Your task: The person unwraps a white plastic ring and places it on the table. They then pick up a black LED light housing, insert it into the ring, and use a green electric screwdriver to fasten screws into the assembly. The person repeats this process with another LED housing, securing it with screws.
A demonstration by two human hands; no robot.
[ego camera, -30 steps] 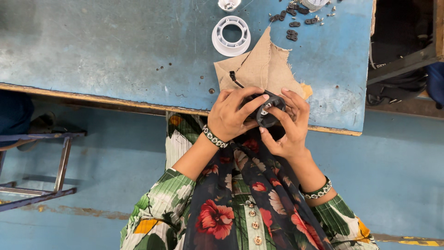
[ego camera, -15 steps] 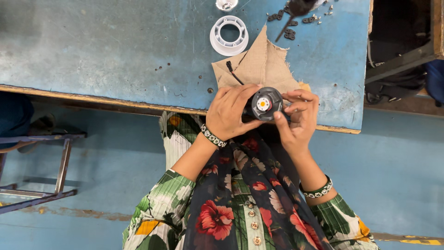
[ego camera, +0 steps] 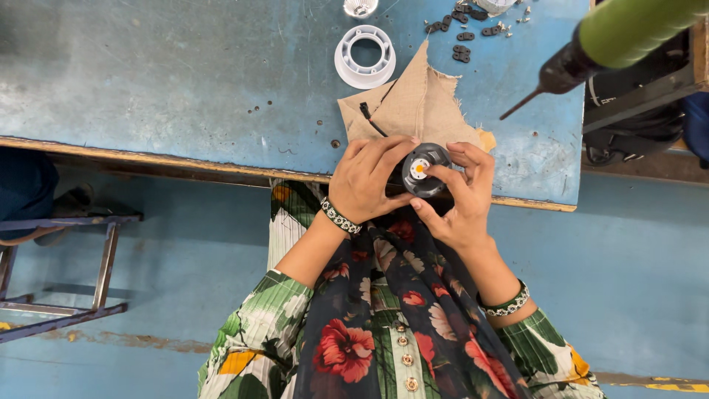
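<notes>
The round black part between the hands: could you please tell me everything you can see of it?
The round black part is a dark disc, plastic by the look of it, with a pale hub and a small orange dot at its centre. Its flat face is turned up toward the camera. It is held at the near edge of the blue table, over a scrap of burlap. The left hand grips its left side; the right hand touches its right rim.

Even, soft daylight fills the scene, bright without harsh glare. The worn blue-painted metal tabletop shows a pale, dull sheen at its left. Shadows are faint and short. Focus is crisp at centre; the green-handled power screwdriver at upper right is blurred, being close to the lens.
</notes>
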